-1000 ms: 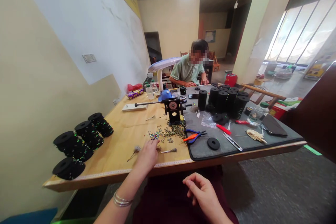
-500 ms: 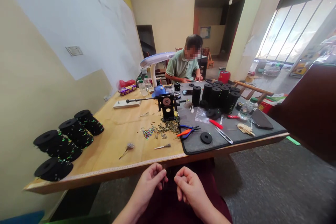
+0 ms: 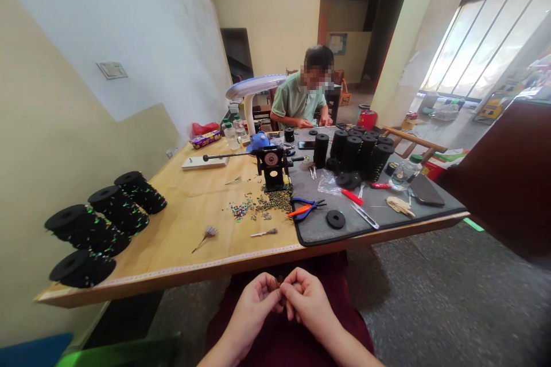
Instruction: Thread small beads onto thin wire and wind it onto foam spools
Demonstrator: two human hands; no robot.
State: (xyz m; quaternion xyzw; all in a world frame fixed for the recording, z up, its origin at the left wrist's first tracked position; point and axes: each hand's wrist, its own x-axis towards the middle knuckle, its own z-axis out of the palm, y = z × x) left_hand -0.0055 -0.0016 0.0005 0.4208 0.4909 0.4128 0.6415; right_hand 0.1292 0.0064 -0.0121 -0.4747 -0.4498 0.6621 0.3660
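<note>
My left hand (image 3: pixel 260 295) and my right hand (image 3: pixel 303 293) meet fingertip to fingertip above my lap, just off the table's front edge. Both are closed in a pinch; whatever sits between the fingers is too small to make out. On the table (image 3: pixel 172 246) beyond them lie a thin tool with a grey tip (image 3: pixel 264 233) and another with a tuft-like head (image 3: pixel 209 235). Small colored beads (image 3: pixel 241 210) and a heap of metallic pieces (image 3: pixel 275 200) spread before a black hand-cranked winder (image 3: pixel 272 169).
Blue-handled pliers (image 3: pixel 305 208), a black foam disc (image 3: pixel 336 219) and tweezers (image 3: pixel 365 215) rest on the grey mat (image 3: pixel 318 235). Black foam rolls (image 3: pixel 353 152) stand behind; more, wound with beaded line (image 3: pixel 116 206), are at left. A person (image 3: pixel 301 97) works across the table beside a lamp (image 3: pixel 253 86).
My hands were apart and have come together, the left moving right until the fingertips touch. The view has tilted slightly downward.
</note>
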